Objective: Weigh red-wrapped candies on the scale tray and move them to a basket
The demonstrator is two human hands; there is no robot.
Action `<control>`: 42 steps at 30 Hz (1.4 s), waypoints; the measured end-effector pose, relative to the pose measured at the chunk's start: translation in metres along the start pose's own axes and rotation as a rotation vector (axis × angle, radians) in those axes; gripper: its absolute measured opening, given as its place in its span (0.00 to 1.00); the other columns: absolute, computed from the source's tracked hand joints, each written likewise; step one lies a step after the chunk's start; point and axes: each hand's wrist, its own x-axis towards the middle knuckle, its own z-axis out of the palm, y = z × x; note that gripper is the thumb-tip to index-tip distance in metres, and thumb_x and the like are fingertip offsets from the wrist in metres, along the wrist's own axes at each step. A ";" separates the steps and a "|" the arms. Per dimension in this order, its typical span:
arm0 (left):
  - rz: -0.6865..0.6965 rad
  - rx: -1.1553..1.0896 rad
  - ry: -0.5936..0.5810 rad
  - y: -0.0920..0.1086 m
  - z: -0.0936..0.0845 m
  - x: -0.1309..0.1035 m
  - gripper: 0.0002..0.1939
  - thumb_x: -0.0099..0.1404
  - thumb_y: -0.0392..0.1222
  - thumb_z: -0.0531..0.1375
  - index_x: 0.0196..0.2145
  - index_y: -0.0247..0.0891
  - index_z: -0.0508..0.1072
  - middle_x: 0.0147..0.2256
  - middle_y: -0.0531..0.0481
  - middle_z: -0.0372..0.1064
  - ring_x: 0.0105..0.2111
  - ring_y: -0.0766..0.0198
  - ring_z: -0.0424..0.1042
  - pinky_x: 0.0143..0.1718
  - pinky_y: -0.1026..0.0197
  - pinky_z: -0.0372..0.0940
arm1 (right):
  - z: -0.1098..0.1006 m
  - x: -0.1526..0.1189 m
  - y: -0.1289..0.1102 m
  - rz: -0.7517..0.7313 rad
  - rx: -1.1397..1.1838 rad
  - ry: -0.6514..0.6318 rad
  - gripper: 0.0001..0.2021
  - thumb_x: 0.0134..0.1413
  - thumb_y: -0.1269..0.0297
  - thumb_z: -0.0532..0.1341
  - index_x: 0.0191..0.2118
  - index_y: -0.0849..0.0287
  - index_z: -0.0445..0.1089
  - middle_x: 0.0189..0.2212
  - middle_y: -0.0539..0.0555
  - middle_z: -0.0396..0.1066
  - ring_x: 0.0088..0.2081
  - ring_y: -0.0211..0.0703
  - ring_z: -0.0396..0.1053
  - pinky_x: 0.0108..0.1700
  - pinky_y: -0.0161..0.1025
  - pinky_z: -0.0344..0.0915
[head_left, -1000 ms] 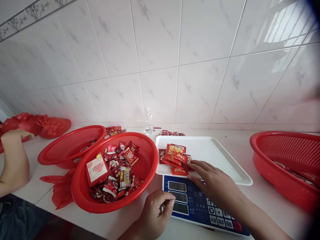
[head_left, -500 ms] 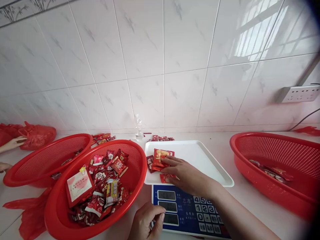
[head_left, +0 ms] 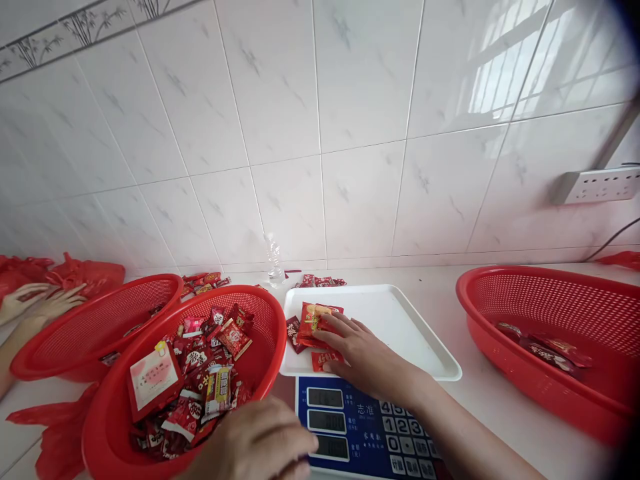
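My right hand (head_left: 360,353) reaches across the scale with its fingers stretched out and spread. Its fingertips rest on a red and gold snack packet (head_left: 311,319) at the left end of the white tray (head_left: 400,327). Under the thumb is a smaller red packet (head_left: 321,362); a dark red packet (head_left: 294,333) lies beside them. My left hand (head_left: 260,440) is blurred over the near rim of a red basket (head_left: 277,333) and the scale's left edge. Its fingers are bent, and what they hold, if anything, cannot be made out. Below the tray is the scale's blue keypad panel (head_left: 367,427).
Mixed sweets and a pale card box (head_left: 155,377) fill the near basket. Another red basket (head_left: 95,327) stands left, with a person's hands (head_left: 45,303) behind it by red bags (head_left: 95,275). A third basket (head_left: 550,393) is right. A clear bottle (head_left: 273,260) stands by the wall.
My left hand has moved left and up toward the basket. The right hand stays on the packets. The other person's hands have come together near the red bags. The view has shifted slightly.
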 end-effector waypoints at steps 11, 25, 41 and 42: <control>-0.470 0.138 -0.403 -0.081 -0.004 0.091 0.40 0.52 0.41 0.65 0.61 0.45 0.57 0.61 0.42 0.54 0.62 0.44 0.50 0.58 0.45 0.53 | -0.011 -0.007 0.013 0.196 -0.046 0.036 0.24 0.52 0.65 0.57 0.57 0.47 0.62 0.54 0.56 0.66 0.48 0.52 0.70 0.43 0.46 0.67; -0.460 -0.020 -0.557 -0.093 0.032 0.140 0.47 0.52 0.55 0.63 0.64 0.43 0.46 0.59 0.37 0.53 0.53 0.45 0.63 0.48 0.50 0.63 | -0.001 0.006 0.036 0.241 0.022 0.098 0.17 0.54 0.71 0.52 0.47 0.54 0.70 0.43 0.57 0.74 0.40 0.50 0.73 0.40 0.44 0.67; -0.421 0.087 -0.391 -0.102 0.054 0.167 0.12 0.55 0.45 0.59 0.38 0.45 0.69 0.39 0.48 0.70 0.39 0.53 0.69 0.38 0.56 0.64 | -0.015 -0.001 0.034 0.230 0.096 0.096 0.18 0.58 0.67 0.51 0.52 0.52 0.67 0.51 0.52 0.70 0.48 0.47 0.69 0.47 0.43 0.66; -0.421 0.071 -0.366 -0.104 0.053 0.167 0.10 0.55 0.41 0.58 0.37 0.45 0.69 0.38 0.49 0.70 0.38 0.55 0.69 0.37 0.57 0.63 | -0.017 -0.002 0.036 0.245 0.083 0.105 0.18 0.58 0.66 0.51 0.52 0.53 0.67 0.51 0.53 0.70 0.48 0.48 0.70 0.47 0.44 0.66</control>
